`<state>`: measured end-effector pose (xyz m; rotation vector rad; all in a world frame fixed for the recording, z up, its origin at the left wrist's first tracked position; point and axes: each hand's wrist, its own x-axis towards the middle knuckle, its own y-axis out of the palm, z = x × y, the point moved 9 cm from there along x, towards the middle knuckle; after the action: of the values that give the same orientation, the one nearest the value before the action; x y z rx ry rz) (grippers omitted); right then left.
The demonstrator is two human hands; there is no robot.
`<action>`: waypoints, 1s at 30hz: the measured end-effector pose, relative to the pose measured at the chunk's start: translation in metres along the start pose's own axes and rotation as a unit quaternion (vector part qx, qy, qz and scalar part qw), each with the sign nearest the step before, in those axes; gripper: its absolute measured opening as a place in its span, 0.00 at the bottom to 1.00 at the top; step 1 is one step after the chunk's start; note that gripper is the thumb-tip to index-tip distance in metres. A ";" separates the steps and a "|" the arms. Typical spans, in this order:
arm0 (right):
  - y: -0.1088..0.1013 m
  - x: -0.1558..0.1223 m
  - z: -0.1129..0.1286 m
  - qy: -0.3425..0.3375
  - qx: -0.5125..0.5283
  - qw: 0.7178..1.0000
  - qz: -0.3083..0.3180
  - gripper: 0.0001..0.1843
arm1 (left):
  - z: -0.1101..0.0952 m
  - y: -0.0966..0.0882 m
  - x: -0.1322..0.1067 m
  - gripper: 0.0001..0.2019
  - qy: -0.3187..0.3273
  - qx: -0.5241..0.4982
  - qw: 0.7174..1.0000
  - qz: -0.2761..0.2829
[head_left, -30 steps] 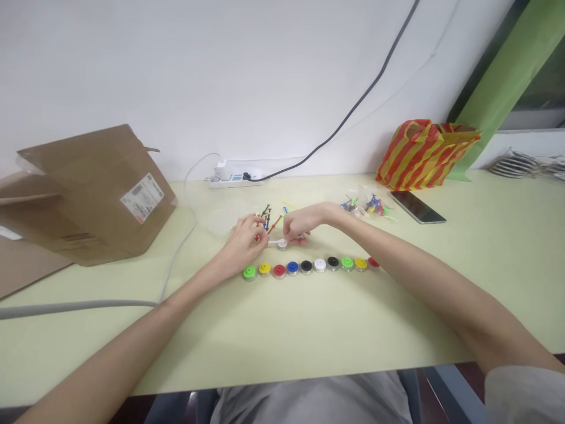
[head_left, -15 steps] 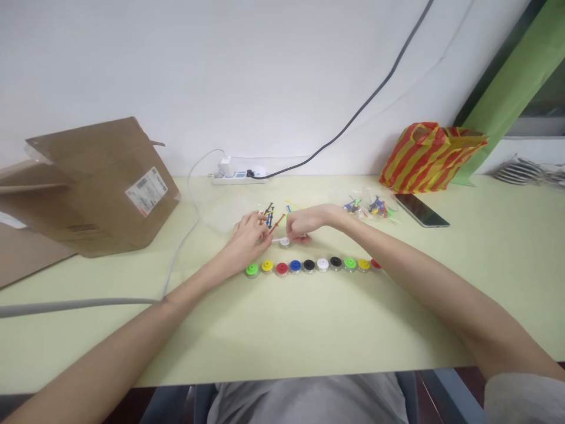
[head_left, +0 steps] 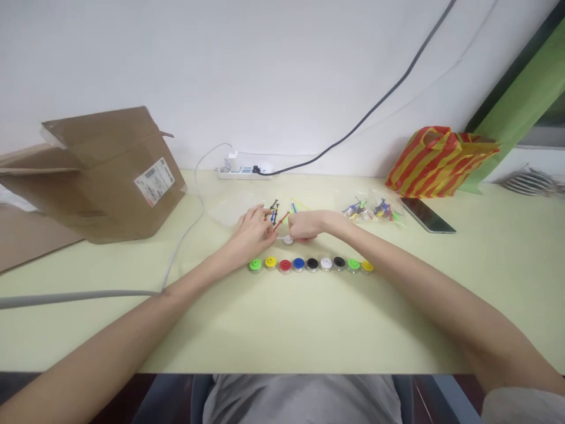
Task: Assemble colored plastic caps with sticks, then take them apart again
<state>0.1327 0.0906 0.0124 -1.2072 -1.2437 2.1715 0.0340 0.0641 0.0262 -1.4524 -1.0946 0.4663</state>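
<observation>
My left hand (head_left: 252,231) is bent at the fingers, its thumb and fingertips closed at the end of a thin white stick (head_left: 280,238). That stick leads to a small white round piece (head_left: 288,239) lying on the table between my hands. Curled into a fist, my right hand (head_left: 306,225) rests against the right side of the white piece; its fingertips are hidden, so what they grip does not show. Colourful plastic sticks (head_left: 279,217) lie loose just behind my hands. Nearer to me runs a row of several round clear pieces with coloured tops (head_left: 312,264).
A cardboard box (head_left: 119,182) stands at left, near a grey cable (head_left: 88,296). At the wall lies a power strip (head_left: 245,172). To the right are clear bags of coloured plastic pieces (head_left: 368,209), a phone (head_left: 427,215) and a striped bag (head_left: 441,162).
The view has shifted slightly, so the scene sits a little further right. My hands keep nearly the same pose around the white piece. My right forearm now covers the red-topped piece at the row's end.
</observation>
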 end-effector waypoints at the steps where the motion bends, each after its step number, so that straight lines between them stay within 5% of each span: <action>1: 0.000 -0.002 0.000 -0.002 0.004 1.000 0.006 0.08 | -0.001 -0.001 0.000 0.13 0.003 -0.003 1.000 -0.004; 15: -0.022 -0.025 -0.014 -0.077 0.015 0.997 0.010 0.09 | -0.008 -0.014 -0.001 0.12 0.021 -0.043 0.998 -0.052; 26: -0.020 -0.030 -0.105 0.074 0.074 0.993 0.045 0.09 | -0.008 -0.020 -0.003 0.12 0.027 -0.004 0.998 -0.054; 30: -0.024 -0.034 -0.115 0.099 0.088 0.991 0.026 0.09 | -0.008 -0.019 -0.003 0.13 0.035 0.000 0.998 -0.056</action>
<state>0.2436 0.1423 0.0206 -1.3548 -0.9291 2.0871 0.0324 0.0551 0.0448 -1.3894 -1.1139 0.3344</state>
